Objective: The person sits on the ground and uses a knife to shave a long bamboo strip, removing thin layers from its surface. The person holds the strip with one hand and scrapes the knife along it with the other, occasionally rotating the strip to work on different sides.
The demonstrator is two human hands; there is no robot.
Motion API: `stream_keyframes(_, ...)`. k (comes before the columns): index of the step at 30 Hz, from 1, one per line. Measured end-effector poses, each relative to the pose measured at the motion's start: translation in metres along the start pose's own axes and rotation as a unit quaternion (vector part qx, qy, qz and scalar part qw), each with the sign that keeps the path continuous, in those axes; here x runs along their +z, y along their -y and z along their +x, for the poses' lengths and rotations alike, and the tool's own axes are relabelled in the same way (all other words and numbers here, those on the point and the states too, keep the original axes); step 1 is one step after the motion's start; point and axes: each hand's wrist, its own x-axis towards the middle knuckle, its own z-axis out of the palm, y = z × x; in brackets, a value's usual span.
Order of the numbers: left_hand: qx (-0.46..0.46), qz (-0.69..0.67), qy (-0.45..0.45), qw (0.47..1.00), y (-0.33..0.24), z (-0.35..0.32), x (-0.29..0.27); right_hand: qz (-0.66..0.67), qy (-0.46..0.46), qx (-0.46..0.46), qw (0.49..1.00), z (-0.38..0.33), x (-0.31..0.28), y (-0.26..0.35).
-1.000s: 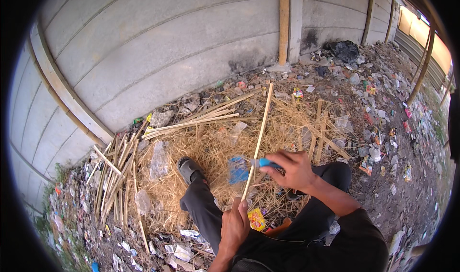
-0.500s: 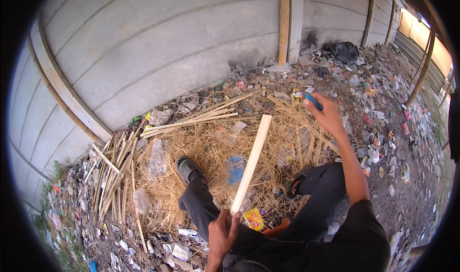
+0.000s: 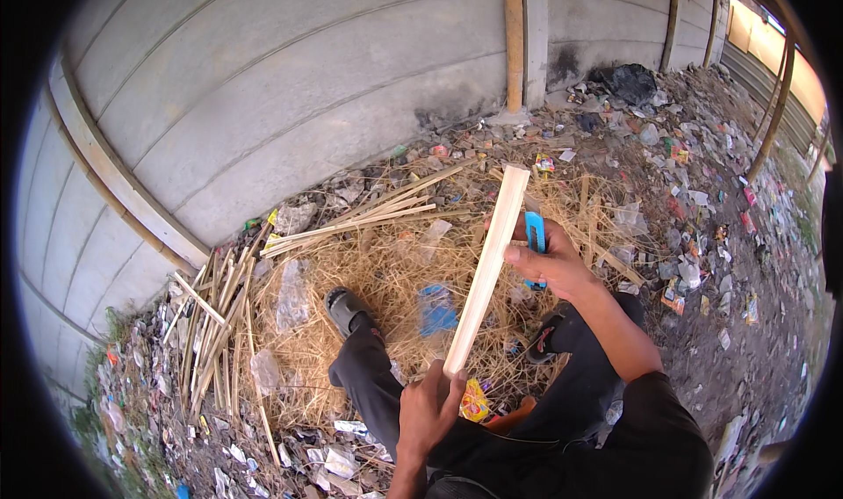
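Note:
My left hand (image 3: 428,408) grips the lower end of a long pale bamboo slat (image 3: 486,270) that rises away from me toward the wall. Near the slat's upper part, my right hand (image 3: 551,262) holds a blue-handled knife (image 3: 536,237), its thumb against the slat's right edge. I sit on the ground in dark trousers, my left foot in a dark sandal (image 3: 345,307) on a heap of straw-coloured shavings (image 3: 369,279).
A grey concrete wall (image 3: 290,86) runs across the back. Split bamboo strips (image 3: 215,314) lie piled at left and more strips (image 3: 369,218) beside the wall. Litter and plastic scraps (image 3: 694,200) cover the ground at right. A blue wrapper (image 3: 436,308) lies on the shavings.
My right hand swung out to the far right with the knife, then came back against the slat's upper part. The slat has turned its broad face toward me.

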Motion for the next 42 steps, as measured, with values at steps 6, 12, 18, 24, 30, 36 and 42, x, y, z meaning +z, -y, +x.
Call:
stream_keyframes(6,0.078,-0.075,-0.096,0.99,-0.019,0.014,0.013,-0.06,-0.025,0.011,0.998,0.001,0.002,-0.003)
stream_keyframes(12,0.103,-0.016,-0.116,0.988,-0.012,0.015,0.026,-0.226,-0.053,-0.24,0.943,0.001,0.004,-0.014)
stream_keyframes(18,0.045,-0.094,-0.05,0.993,-0.032,0.017,-0.006,-0.478,0.041,-0.289,0.829,-0.039,0.025,-0.018)
stream_keyframes(24,0.146,-0.084,-0.067,0.983,-0.023,0.024,-0.009,-0.505,0.036,-0.346,0.79,-0.048,0.039,-0.036)
stream_keyframes(30,0.112,-0.058,-0.087,0.988,-0.039,0.028,-0.009,-0.507,0.008,-0.323,0.799,-0.045,0.038,-0.038)
stream_keyframes(36,-0.003,-0.213,-0.057,0.975,-0.022,0.027,-0.001,-0.503,-0.011,-0.309,0.807,-0.042,0.037,-0.037)
stream_keyframes(42,0.058,-0.181,-0.072,0.979,0.004,0.032,0.013,-0.492,-0.045,-0.272,0.826,-0.035,0.031,-0.037)
